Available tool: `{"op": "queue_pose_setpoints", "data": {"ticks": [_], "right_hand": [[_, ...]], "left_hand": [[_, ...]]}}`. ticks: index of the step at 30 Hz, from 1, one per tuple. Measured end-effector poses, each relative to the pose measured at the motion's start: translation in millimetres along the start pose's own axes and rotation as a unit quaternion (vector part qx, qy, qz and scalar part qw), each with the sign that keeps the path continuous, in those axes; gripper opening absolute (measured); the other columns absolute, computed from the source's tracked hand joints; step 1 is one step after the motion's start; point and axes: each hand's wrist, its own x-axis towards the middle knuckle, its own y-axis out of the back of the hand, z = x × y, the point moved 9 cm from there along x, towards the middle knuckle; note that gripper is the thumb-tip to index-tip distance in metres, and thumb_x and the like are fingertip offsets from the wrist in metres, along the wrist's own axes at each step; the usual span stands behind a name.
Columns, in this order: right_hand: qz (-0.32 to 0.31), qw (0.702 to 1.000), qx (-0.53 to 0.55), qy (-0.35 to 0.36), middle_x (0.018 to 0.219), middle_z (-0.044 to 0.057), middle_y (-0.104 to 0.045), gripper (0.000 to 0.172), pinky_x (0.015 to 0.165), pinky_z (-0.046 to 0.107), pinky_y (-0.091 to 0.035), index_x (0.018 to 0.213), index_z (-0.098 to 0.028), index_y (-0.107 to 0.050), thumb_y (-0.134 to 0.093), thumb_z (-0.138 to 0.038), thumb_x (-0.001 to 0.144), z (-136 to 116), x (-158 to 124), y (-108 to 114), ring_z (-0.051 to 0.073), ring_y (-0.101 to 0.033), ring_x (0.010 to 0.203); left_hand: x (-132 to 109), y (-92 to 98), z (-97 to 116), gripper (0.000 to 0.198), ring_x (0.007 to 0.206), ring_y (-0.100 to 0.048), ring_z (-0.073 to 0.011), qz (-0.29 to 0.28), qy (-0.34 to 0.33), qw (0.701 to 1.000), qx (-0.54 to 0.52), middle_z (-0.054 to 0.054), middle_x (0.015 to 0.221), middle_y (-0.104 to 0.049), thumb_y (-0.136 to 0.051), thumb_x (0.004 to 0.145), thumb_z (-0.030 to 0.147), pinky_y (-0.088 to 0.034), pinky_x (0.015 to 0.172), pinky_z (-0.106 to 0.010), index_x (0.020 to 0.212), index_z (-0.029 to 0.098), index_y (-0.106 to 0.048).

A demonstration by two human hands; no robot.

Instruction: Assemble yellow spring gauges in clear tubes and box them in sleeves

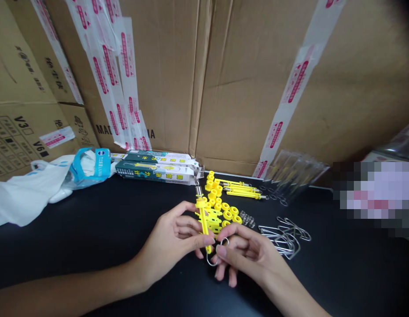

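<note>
At the far left, a white plastic bag and a blue packet lie on a black table, below large taped cardboard boxes. Just right of them lies a row of printed retail boxes. Nearer the person, the left hand comes in from the lower left, its fingers curled around a yellow plastic rod. The rod stands almost upright in the view, its long axis running away from the person with a slight tilt, and a small metal spring sits at its far end. Its near end reaches the right hand, which comes in from the lower right. That hand is closest to a metal ring at the rod's near end, and its thumb and fingers seem to pinch the ring, though they partly hide it. Beyond the hands lie yellow plastic rings, a few small springs, and a loose heap of bent wire clips further right.
</note>
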Motion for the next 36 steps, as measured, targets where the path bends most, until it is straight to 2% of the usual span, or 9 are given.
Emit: {"op": "queue_pose_setpoints", "data": {"ticks": [12, 22, 29, 36], "right_hand": [[0.039, 0.998, 0.032, -0.030, 0.073, 0.002, -0.077, 0.035, 0.048, 0.015, -0.053, 0.085, -0.016, -0.059, -0.084, -0.039, 0.078, -2.6, -0.8, 7.7, 0.015, -0.076, 0.064], [-0.006, 0.999, 0.048, -0.019, 0.065, 0.001, -0.076, 0.031, 0.044, 0.015, -0.051, 0.077, -0.016, -0.062, -0.081, -0.040, 0.080, 6.8, 5.1, 2.2, 0.011, -0.072, 0.055], [-0.028, 0.999, 0.038, -0.013, 0.064, 0.001, -0.076, 0.028, 0.047, 0.016, -0.051, 0.091, -0.016, -0.065, -0.077, -0.041, 0.085, 4.2, 2.8, 0.4, 0.012, -0.072, 0.055], [-0.033, 0.998, 0.050, -0.008, 0.066, 0.002, -0.076, 0.024, 0.048, 0.017, -0.052, 0.085, -0.016, -0.069, -0.079, -0.039, 0.084, 4.0, 3.6, 0.9, 0.012, -0.072, 0.058]], "left_hand": [[2.7, 1.5, 0.6, 0.060, 0.064, -0.067, -0.0116, -0.010, -0.003, 1.000, -0.013, 0.001, 0.080, -0.071, -0.092, 0.063, 0.022, -0.055, 0.058, -0.022, 0.106, 0.017, -0.051], [-1.7, -9.5, 3.6, 0.055, 0.068, -0.069, -0.0124, -0.092, -0.013, 0.994, -0.053, -0.002, 0.082, -0.072, -0.088, 0.072, 0.023, -0.051, 0.055, -0.017, 0.110, 0.016, -0.049], [-5.0, -17.1, 0.6, 0.048, 0.069, -0.069, -0.0126, -0.130, 0.001, 0.990, -0.058, 0.000, 0.081, -0.069, -0.084, 0.076, 0.017, -0.051, 0.055, -0.017, 0.110, 0.018, -0.050], [-8.4, -20.9, -0.8, 0.040, 0.073, -0.067, -0.0110, -0.158, 0.011, 0.985, -0.066, 0.001, 0.080, -0.069, -0.083, 0.078, 0.019, -0.050, 0.061, -0.018, 0.105, 0.018, -0.054]]}}
